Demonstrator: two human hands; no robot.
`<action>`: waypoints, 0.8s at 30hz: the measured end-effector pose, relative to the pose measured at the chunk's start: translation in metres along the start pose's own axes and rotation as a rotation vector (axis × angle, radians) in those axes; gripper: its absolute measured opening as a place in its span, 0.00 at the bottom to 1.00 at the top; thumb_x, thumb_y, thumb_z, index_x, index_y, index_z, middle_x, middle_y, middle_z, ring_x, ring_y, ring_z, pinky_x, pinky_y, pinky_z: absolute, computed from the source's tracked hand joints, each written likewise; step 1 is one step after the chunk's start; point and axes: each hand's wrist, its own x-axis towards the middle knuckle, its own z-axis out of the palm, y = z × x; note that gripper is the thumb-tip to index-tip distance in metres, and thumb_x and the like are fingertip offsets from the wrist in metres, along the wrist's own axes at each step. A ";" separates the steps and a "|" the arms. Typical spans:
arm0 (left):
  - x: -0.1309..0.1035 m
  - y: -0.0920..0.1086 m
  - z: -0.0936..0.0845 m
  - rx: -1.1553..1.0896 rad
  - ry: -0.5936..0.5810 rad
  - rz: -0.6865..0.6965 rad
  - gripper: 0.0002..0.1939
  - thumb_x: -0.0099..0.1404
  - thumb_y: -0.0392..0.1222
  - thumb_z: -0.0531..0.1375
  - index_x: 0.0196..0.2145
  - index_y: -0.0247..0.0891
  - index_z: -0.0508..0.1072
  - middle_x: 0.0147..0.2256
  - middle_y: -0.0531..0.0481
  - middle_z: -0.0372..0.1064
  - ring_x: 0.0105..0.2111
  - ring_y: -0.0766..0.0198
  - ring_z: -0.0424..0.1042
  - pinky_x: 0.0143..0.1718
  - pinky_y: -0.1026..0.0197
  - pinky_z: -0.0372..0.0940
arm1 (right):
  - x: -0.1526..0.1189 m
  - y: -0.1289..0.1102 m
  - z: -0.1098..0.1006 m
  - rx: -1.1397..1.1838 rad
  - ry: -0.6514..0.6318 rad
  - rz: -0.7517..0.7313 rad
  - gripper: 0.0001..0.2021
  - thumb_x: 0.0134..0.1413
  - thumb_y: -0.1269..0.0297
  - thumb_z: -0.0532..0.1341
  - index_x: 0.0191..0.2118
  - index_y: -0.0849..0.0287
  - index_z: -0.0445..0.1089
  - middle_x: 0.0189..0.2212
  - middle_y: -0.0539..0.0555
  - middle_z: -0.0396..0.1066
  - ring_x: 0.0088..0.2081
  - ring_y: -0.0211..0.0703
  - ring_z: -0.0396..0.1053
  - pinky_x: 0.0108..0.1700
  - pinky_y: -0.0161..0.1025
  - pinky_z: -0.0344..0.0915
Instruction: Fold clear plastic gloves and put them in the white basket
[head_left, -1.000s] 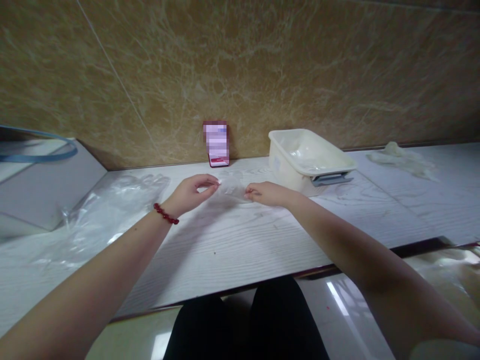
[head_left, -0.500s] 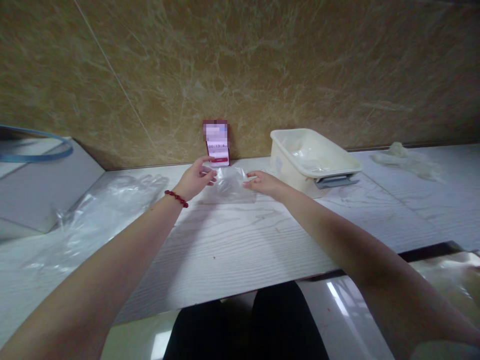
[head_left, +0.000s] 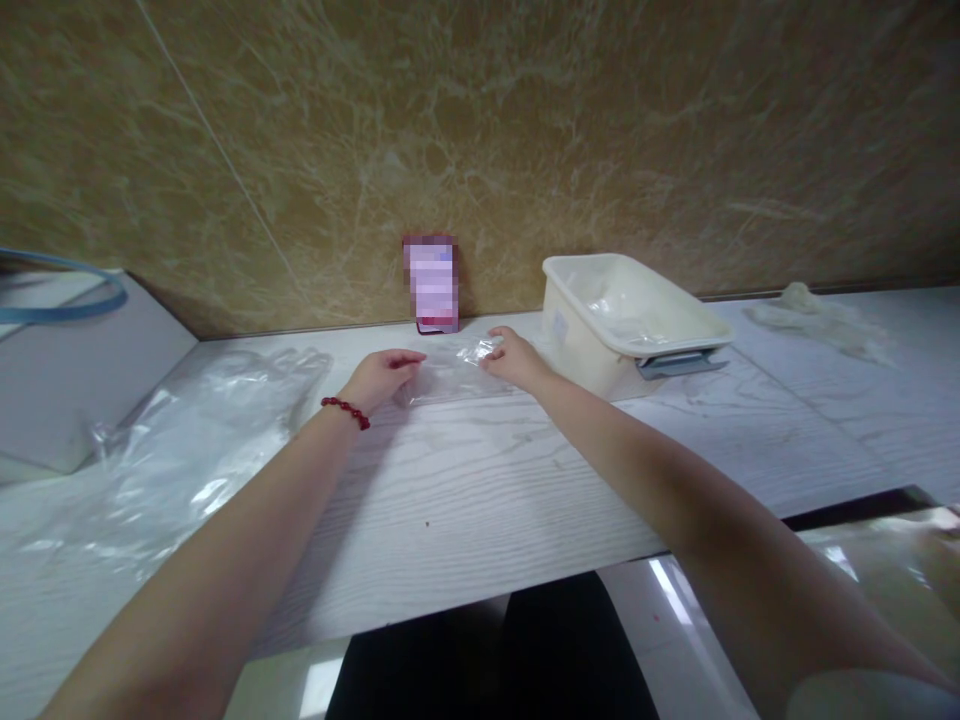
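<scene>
A small clear plastic bag (head_left: 456, 380) lies on the white wood-grain table (head_left: 457, 500) between my two hands. My left hand (head_left: 384, 376), a red bead bracelet at its wrist, pinches the bag's left side with thumb and fingers together. At the other side, my right hand (head_left: 517, 360) has its thumb and fingers bent round the bag's upper right part, where the film is creased and shiny. Just behind the bag a phone (head_left: 433, 285) leans upright against the wall, its screen lit and partly blurred out.
On the right stands a cream plastic tub (head_left: 600, 340) with a grey clip handle and clear plastic inside. Beyond it lies crumpled translucent film (head_left: 817, 320). Large clear plastic bags (head_left: 202, 430) spread at left, near a white box (head_left: 82, 370) with a blue strap. A marbled wall bounds the back.
My left hand has moved down and slightly left, away from the phone's screen. The right hand has shifted slightly up. The bag now lies flatter, its creases bunched near my right fingers.
</scene>
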 end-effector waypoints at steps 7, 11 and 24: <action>0.005 -0.015 0.001 0.152 0.081 0.050 0.21 0.45 0.42 0.60 0.39 0.36 0.71 0.33 0.47 0.70 0.29 0.64 0.68 0.31 0.63 0.62 | -0.005 0.001 0.002 -0.117 -0.001 -0.072 0.24 0.43 0.66 0.59 0.49 0.58 0.56 0.28 0.48 0.69 0.29 0.34 0.66 0.32 0.31 0.60; 0.009 -0.021 0.000 0.085 0.102 0.035 0.21 0.45 0.42 0.60 0.39 0.34 0.71 0.33 0.45 0.71 0.34 0.62 0.69 0.38 0.60 0.62 | -0.005 0.002 0.001 -0.135 -0.019 -0.131 0.20 0.45 0.67 0.58 0.47 0.58 0.60 0.32 0.49 0.69 0.32 0.35 0.66 0.35 0.32 0.60; 0.009 -0.016 -0.003 0.374 0.101 0.099 0.22 0.51 0.41 0.55 0.45 0.33 0.68 0.37 0.43 0.71 0.35 0.59 0.70 0.39 0.58 0.63 | -0.003 -0.001 0.004 -0.325 -0.003 -0.280 0.22 0.49 0.64 0.54 0.51 0.66 0.59 0.49 0.58 0.62 0.49 0.41 0.58 0.52 0.38 0.51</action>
